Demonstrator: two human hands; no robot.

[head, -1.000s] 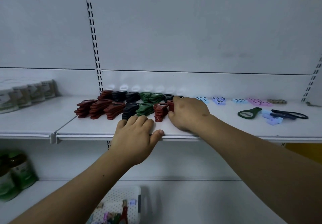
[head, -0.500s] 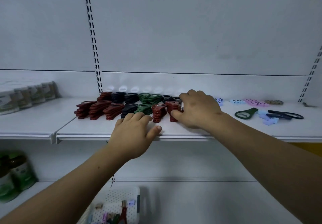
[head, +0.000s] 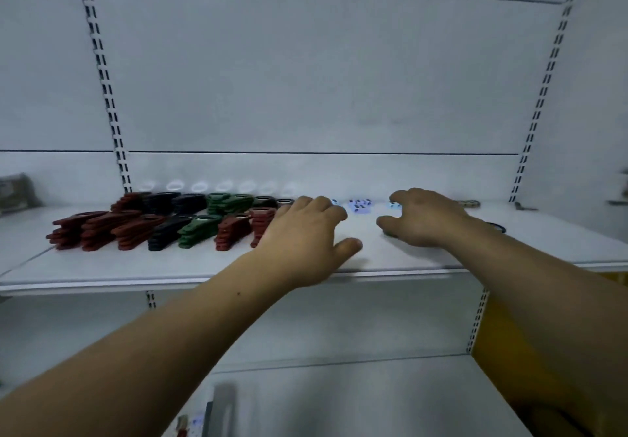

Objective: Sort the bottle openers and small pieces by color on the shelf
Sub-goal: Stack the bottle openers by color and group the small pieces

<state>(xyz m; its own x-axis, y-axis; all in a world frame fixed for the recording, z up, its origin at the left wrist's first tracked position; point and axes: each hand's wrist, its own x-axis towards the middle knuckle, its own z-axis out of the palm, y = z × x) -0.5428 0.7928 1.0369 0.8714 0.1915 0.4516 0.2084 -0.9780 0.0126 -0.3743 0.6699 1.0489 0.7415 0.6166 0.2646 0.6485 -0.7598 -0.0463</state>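
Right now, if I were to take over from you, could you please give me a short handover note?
Left hand rests on the shelf beside the rightmost red stack, holding nothing.
Right hand is curled over something dark; a grip cannot be confirmed.
Done: two rows of colour stacks: red stacks, black stack, green stack.
Left: two red stacks sit right of the green one, apart from the other reds; small blue pieces and a black loop lie loose farther right.
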